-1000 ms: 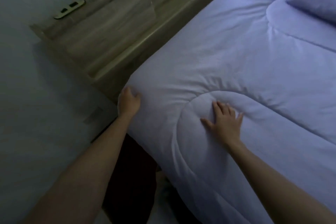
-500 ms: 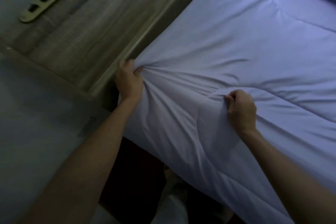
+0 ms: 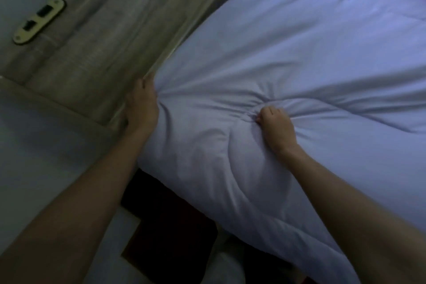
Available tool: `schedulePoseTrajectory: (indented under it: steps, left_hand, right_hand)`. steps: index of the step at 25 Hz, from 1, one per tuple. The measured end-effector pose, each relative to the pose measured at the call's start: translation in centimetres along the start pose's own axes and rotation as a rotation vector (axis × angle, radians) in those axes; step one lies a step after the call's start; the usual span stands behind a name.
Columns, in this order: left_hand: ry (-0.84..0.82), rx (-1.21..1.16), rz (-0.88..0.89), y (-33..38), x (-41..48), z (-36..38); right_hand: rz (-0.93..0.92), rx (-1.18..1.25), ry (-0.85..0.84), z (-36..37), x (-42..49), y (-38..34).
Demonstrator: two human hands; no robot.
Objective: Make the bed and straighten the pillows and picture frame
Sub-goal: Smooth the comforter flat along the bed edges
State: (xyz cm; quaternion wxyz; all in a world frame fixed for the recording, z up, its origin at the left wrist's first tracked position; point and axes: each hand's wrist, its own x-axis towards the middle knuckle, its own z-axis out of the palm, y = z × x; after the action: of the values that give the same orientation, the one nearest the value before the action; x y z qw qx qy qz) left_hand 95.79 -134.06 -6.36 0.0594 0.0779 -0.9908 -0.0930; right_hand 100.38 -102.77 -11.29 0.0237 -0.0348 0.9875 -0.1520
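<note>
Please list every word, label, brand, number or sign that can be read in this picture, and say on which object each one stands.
None can be read. The comforter gripped by the left hand and the right hand is plain. The brass plate on the wooden panel shows only two dark slots, no lettering; the picture is dim and blurred.

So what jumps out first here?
Two bare hands gripping a pale quilt that fills the right of the view: the left hand at its corner beside the wooden headboard, the right hand fisted in the fabric. Creases radiate from both grips.
</note>
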Motion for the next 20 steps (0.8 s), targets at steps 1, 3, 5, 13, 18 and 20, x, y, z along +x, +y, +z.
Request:
schedulePoseTrajectory:
  steps: [1, 3, 5, 13, 18, 20]
  left_hand:
    - [-0.055, 0.037, 0.011, 0.4, -1.1, 1.5]
    - [-0.109, -0.003, 0.02, 1.8, -2.7, 4.8]
    - [-0.212, -0.182, -0.059, 3.3, -3.6, 7.3]
    - [-0.28, -0.812, -0.376, -0.8, -5.0, 9.9]
    - [-0.217, -0.729, -0.373, -2.3, -8.2, 9.2]
    - [-0.264, -0.667, -0.396, -2.7, -8.2, 9.1]
  right_hand:
    - [0.014, 0.006, 0.01, 0.4, -0.2, 0.5]
    - [0.025, 0.049, 0.081, 0.7, -0.7, 0.7]
    - [0.003, 0.03, 0.194, 1.1, -1.5, 0.8]
    - [0.567, -0.013, 0.112, 1.5, 4.6, 3.2]
    - [-0.182, -0.149, -0.113, 6.8, -0.8, -9.0]
    - [-0.437, -0.047, -0.256, 6.3, -4.8, -10.0]
